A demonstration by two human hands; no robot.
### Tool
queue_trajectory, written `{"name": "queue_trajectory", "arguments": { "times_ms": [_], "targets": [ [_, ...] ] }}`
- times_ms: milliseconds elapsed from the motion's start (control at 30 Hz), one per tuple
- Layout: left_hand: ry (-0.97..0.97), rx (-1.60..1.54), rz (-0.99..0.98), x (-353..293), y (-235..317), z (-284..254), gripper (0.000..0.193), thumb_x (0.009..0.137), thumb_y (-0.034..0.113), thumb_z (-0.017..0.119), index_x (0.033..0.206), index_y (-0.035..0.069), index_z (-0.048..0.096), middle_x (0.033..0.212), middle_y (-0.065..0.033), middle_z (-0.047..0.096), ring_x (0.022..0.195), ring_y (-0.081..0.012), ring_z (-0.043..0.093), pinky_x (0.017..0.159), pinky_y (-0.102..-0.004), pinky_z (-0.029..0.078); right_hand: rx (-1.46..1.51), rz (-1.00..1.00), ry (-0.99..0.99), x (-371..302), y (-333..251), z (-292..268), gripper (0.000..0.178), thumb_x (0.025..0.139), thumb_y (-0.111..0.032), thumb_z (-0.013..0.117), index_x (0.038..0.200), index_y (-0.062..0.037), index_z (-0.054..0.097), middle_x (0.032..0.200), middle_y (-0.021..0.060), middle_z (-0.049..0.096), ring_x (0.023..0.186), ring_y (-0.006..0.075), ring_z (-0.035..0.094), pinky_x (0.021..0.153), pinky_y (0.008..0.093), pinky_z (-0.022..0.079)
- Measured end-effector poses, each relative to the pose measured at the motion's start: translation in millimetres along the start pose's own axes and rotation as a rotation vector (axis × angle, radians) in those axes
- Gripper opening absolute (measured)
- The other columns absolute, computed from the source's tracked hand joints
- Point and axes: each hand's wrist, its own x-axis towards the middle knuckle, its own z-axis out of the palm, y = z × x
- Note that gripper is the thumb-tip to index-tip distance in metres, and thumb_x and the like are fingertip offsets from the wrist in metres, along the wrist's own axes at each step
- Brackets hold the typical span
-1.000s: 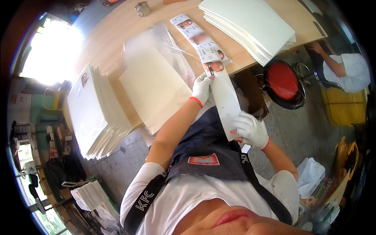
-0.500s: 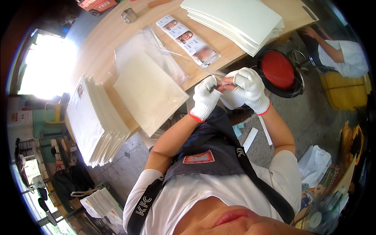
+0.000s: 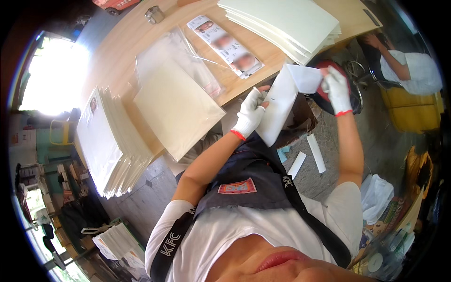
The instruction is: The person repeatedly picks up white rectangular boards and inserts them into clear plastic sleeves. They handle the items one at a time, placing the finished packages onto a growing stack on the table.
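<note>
My left hand (image 3: 251, 113), in a white knitted glove with bare fingertips, pinches the left edge of a long white paper strip (image 3: 277, 110) over the table's near edge. The strip's upper end is bent over to the right as a paler flap. My right hand (image 3: 336, 89), gloved the same way, has its fingers closed at the flap's right corner. A cream board (image 3: 178, 108) lies on the table left of my left hand, partly over clear plastic bags (image 3: 164, 49). Beyond my hands lies a sheet of printed labels with portraits (image 3: 225, 46).
A stack of bagged boards (image 3: 110, 145) stands at the table's left edge. White boards (image 3: 282, 23) are piled at the far right, near a metal cup (image 3: 154, 15). A red-topped stool (image 3: 324, 66) and paper scraps (image 3: 315, 152) are below. Another person (image 3: 413, 70) sits at right.
My hands were close together and have moved apart. My right hand has gone right, drawing out the flap, and the white strip now shows plainly between them.
</note>
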Motion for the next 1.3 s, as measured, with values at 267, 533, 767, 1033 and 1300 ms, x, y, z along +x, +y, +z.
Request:
{"name": "queue_trajectory", "arguments": {
  "times_ms": [267, 533, 767, 1033, 1300],
  "targets": [
    [-0.146, 0.435, -0.098, -3.0, -58.5, -7.4, 0.044, 0.083, 0.012, 0.057, 0.125, 0.003, 0.045, 0.118, -0.0185, 0.051, 0.115, -0.0380, 0.045, 0.096, -0.0363, 0.038, -0.417, -0.383, 0.131, 0.8, -70.8, -19.2, 0.020, 0.094, -0.022, 0.054, 0.093, -0.0033, 0.060, 0.068, -0.0016, 0.055, 0.055, 0.0028, 0.049, 0.045, 0.0173, 0.039],
    [0.112, -0.314, -0.132, -27.5, 6.6, -145.9, 0.043, 0.093, 0.018, 0.049, 0.134, 0.007, 0.041, 0.118, -0.0124, 0.055, 0.114, -0.0214, 0.053, 0.095, -0.0346, 0.041, -0.354, -0.622, -0.442, 18.3, -42.6, 204.9, 0.017, 0.093, -0.009, 0.052, 0.103, 0.0007, 0.061, 0.091, 0.0056, 0.064, 0.084, 0.0110, 0.059, 0.075, 0.0255, 0.048],
    [0.913, -0.524, -0.025, -28.2, -27.3, -297.3, 0.045, 0.095, 0.031, 0.048, 0.132, 0.008, 0.043, 0.130, -0.0097, 0.046, 0.111, -0.0168, 0.050, 0.092, -0.0311, 0.043, -0.383, -0.979, -0.761, 75.8, -5.8, 383.3, 0.027, 0.073, 0.006, 0.055, 0.098, -0.0033, 0.061, 0.097, 0.0114, 0.066, 0.086, 0.0263, 0.065, 0.073, 0.0323, 0.051],
    [0.855, 0.506, -0.173, -19.8, -0.1, -305.2, 0.033, 0.092, 0.013, 0.050, 0.122, 0.002, 0.048, 0.128, -0.0099, 0.050, 0.115, -0.0254, 0.050, 0.097, -0.0303, 0.038, -0.517, -1.041, -0.885, 110.7, 33.0, 455.4, 0.033, 0.070, 0.005, 0.058, 0.102, -0.0045, 0.059, 0.112, 0.0108, 0.062, 0.091, 0.0297, 0.062, 0.074, 0.0345, 0.051],
    [0.643, 1.064, -0.158, 18.9, -52.2, -328.4, 0.037, 0.088, 0.021, 0.054, 0.124, 0.012, 0.050, 0.134, -0.0084, 0.044, 0.125, -0.0335, 0.037, 0.107, -0.0476, 0.024, -0.701, -1.018, -0.966, 128.3, 61.4, 457.4, 0.026, 0.077, -0.006, 0.061, 0.102, -0.0104, 0.061, 0.111, 0.0092, 0.062, 0.094, 0.0288, 0.061, 0.076, 0.0347, 0.051]
  ]
}}
